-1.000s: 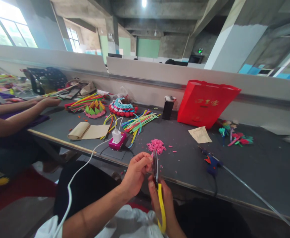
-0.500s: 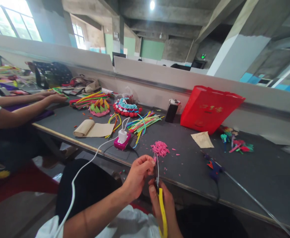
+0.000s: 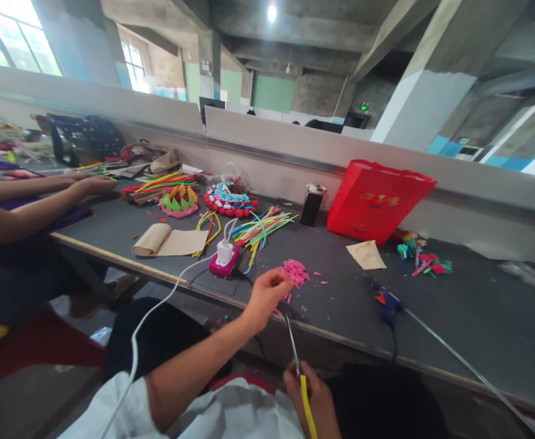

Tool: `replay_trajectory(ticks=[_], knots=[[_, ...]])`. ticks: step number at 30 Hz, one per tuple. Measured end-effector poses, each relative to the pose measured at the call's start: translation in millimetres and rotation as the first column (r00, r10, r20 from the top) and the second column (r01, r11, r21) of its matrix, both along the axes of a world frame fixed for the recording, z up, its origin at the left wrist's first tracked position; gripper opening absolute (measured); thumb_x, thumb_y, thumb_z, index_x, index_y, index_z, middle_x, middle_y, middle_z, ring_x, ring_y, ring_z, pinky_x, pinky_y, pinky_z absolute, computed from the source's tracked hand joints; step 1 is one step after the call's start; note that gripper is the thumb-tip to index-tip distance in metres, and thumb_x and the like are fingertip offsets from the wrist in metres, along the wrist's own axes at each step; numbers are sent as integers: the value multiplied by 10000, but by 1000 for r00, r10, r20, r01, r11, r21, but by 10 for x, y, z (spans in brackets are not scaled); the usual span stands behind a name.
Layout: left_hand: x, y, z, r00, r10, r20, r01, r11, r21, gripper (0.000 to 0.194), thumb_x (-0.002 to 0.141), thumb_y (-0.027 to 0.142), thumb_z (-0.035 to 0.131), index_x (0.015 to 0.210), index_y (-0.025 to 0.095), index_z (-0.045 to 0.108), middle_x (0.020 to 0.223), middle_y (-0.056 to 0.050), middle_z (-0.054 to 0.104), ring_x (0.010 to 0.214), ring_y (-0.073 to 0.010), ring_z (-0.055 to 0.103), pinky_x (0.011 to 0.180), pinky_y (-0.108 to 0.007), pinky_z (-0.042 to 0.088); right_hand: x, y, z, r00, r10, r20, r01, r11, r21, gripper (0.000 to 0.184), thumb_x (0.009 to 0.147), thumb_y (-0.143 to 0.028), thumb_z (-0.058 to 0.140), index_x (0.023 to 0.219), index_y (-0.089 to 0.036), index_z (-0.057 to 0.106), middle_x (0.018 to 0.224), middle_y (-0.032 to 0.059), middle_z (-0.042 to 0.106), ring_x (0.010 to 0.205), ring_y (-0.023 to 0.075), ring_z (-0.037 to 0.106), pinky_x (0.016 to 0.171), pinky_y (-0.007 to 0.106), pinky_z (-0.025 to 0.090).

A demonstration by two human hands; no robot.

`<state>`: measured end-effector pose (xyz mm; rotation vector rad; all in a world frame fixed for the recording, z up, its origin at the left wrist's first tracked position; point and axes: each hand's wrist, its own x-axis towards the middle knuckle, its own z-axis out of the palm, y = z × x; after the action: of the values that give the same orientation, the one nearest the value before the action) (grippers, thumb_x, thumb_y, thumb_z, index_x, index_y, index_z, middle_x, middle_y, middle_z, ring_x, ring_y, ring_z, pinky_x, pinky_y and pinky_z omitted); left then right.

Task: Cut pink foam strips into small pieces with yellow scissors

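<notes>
My left hand (image 3: 267,297) is over the table's front edge, beside a small heap of pink cut pieces (image 3: 296,272). Its thumb and forefinger are pressed together; whatever is between them is too small to make out. A few loose pink bits lie just below the fingertips. Lower down, close to my lap, my right hand (image 3: 310,393) is closed round a pair of scissors (image 3: 293,347) with yellow handles. The blades point up and away toward the table edge and look closed, apart from the left hand.
Behind the heap lie colourful pipe cleaners (image 3: 267,227), a pink power socket (image 3: 218,266) with a white cable, and a paper roll (image 3: 175,241). Rightward are a glue gun (image 3: 388,305), a red bag (image 3: 377,201) and a black bottle (image 3: 312,207). Another person's arms (image 3: 52,195) reach in from the left.
My left hand has moved up and forward from the scissor blades to the pink heap. My right hand has lowered toward my lap with the scissors, so the two hands are farther apart.
</notes>
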<state>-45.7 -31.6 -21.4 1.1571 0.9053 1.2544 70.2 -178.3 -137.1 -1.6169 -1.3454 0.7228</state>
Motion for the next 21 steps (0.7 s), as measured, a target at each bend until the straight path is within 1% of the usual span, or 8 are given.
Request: replay_trajectory(ticks=[1, 4, 7, 11, 13, 17, 19, 21], knots=[[52, 144, -33, 997, 11, -79, -7, 999, 46, 109, 667, 255, 648, 693, 151, 627, 590, 29, 542, 533, -89, 427, 525, -208, 321, 24, -65, -133, 1000, -21, -17, 21, 1000, -2, 580, 765, -724, 498, 755, -173, 677, 653, 51, 694, 559, 179, 634, 548, 242, 493], [170, 488, -129, 990, 51, -134, -40, 996, 83, 103, 590, 182, 674, 684, 148, 647, 593, 25, 563, 566, -106, 458, 553, -212, 336, 92, -198, -456, 998, -16, -65, 11, 997, -81, 625, 660, -783, 553, 687, -169, 668, 571, 33, 650, 521, 180, 607, 529, 257, 477], [138, 532, -190, 981, 116, -158, -97, 988, 120, 123, 597, 162, 654, 719, 156, 665, 625, 23, 583, 599, -115, 471, 585, -213, 349, 146, -218, -606, 988, 37, -150, -56, 990, -126, 644, 642, -802, 536, 690, -175, 669, 545, 16, 616, 497, 169, 567, 493, 252, 434], [-164, 136, -180, 967, 181, -179, -146, 971, 190, 98, 676, 195, 631, 757, 185, 686, 732, 2, 620, 672, -133, 507, 658, -225, 382, 146, -180, -600, 971, 138, -195, -162, 980, -112, 620, 632, -777, 553, 693, -175, 690, 546, 8, 586, 503, 158, 526, 496, 250, 414], [-368, -127, -142, 941, 270, -204, -202, 931, 303, 92, 687, 179, 638, 748, 209, 700, 747, -8, 618, 688, -144, 514, 687, -237, 387, 136, -162, -553, 962, 158, -222, -186, 976, -116, 602, 637, -754, 561, 699, -170, 697, 579, 18, 603, 548, 170, 546, 529, 257, 432], [-675, -511, -87, 926, 229, -302, -88, 904, 418, 143, 688, 139, 656, 775, 231, 723, 774, -39, 622, 740, -178, 548, 727, -266, 402, 170, -128, -419, 912, 286, -295, -330, 938, -110, 510, 706, -650, 586, 743, -154, 701, 642, 13, 622, 613, 162, 552, 587, 242, 434], [-709, -621, -117, 916, 209, -342, -44, 900, 433, 145, 714, 134, 638, 787, 231, 716, 772, -44, 620, 736, -182, 555, 720, -271, 408, 198, -117, -347, 881, 318, -349, -377, 919, -113, 450, 733, -587, 613, 757, -147, 702, 663, 4, 615, 632, 149, 539, 602, 226, 421], [-657, -717, -210, 909, 202, -365, -31, 905, 424, 133, 742, 137, 609, 774, 226, 702, 761, -43, 617, 723, -180, 558, 706, -272, 413, 214, -115, -285, 864, 301, -403, -379, 917, -127, 427, 741, -567, 626, 766, -146, 697, 670, -6, 598, 633, 137, 523, 595, 210, 403]])
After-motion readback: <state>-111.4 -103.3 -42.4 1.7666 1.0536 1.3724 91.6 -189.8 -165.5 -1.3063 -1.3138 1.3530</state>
